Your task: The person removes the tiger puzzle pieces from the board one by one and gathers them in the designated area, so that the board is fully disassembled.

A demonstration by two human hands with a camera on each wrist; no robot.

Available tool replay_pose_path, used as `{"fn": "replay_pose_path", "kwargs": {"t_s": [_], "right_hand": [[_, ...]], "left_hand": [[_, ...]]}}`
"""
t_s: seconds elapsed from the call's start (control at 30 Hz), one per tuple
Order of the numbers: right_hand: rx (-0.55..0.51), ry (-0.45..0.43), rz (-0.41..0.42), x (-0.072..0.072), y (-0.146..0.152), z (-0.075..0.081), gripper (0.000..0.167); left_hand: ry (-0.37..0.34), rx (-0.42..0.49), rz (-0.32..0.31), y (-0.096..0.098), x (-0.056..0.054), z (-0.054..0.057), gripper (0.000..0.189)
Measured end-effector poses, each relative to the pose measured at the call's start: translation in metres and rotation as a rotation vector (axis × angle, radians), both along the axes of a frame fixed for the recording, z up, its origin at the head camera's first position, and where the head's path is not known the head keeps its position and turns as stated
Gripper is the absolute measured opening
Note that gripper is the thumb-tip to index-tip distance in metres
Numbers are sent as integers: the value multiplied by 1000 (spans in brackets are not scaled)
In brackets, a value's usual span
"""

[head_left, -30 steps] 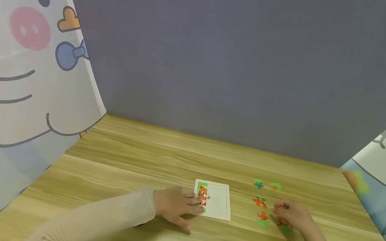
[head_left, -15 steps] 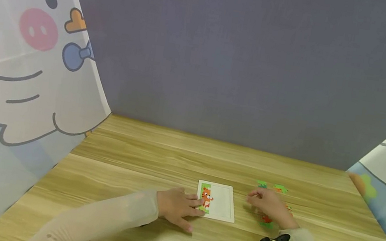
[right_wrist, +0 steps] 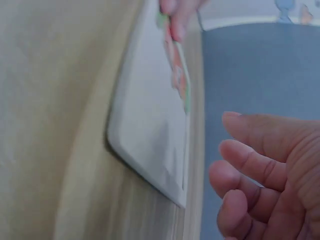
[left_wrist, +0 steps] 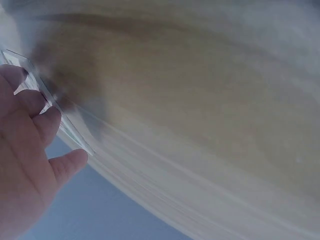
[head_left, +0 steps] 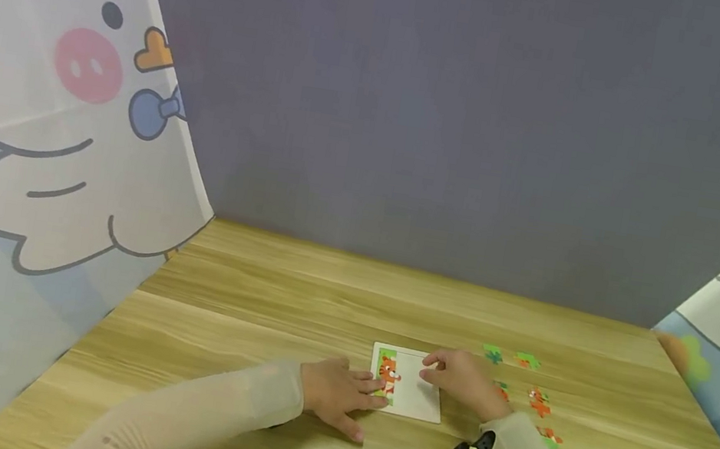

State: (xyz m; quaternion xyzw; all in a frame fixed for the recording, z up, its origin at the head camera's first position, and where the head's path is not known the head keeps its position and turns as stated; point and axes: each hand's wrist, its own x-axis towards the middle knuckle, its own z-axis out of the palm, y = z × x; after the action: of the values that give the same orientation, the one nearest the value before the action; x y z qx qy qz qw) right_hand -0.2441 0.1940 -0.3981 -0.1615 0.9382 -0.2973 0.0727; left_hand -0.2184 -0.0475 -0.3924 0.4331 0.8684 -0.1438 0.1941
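Observation:
A white puzzle tray (head_left: 417,390) lies flat on the wooden table, its left strip filled with a tiger picture (head_left: 388,372). My left hand (head_left: 338,393) rests at the tray's left edge, fingers spread over the lower part of the picture. Over the tray's right side hovers my right hand (head_left: 462,381), fingers loosely bent. In the right wrist view nothing shows between the thumb and fingers of that right hand (right_wrist: 270,175). Fingertips of the left hand (left_wrist: 30,135) lie across the tray's edge (left_wrist: 75,132) in the left wrist view.
Several loose puzzle pieces lie right of the tray, among them a green one (head_left: 493,354), a green-orange one (head_left: 528,361) and an orange one (head_left: 539,403). My right forearm partly covers this group. A grey panel (head_left: 417,124) stands behind the table (head_left: 281,283).
My right hand has moved left from the loose pieces to over the tray's right side, uncovering pieces on the right. My left hand stays on the tray. The head view has shifted slightly.

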Motion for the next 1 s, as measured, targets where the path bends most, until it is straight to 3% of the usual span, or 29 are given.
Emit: {"fn": "replay_pose_path", "kwargs": {"t_s": [0.17,0.4,0.8,1.0], "right_hand": [[26,5,27,4,-15,1,19],[29,-8,69,1,-30,-9,20],[87,-32,29,-2,-40,-10,25],[90,-50,9,-2,-41,-10,27]], "left_hand": [[11,-18,19,1,1,-3,70],[33,-57,4,4,0,-2,71],[32,-56,-5,2,-3,-1,71],[-20,-11,11,1,-5,1,71]]}}
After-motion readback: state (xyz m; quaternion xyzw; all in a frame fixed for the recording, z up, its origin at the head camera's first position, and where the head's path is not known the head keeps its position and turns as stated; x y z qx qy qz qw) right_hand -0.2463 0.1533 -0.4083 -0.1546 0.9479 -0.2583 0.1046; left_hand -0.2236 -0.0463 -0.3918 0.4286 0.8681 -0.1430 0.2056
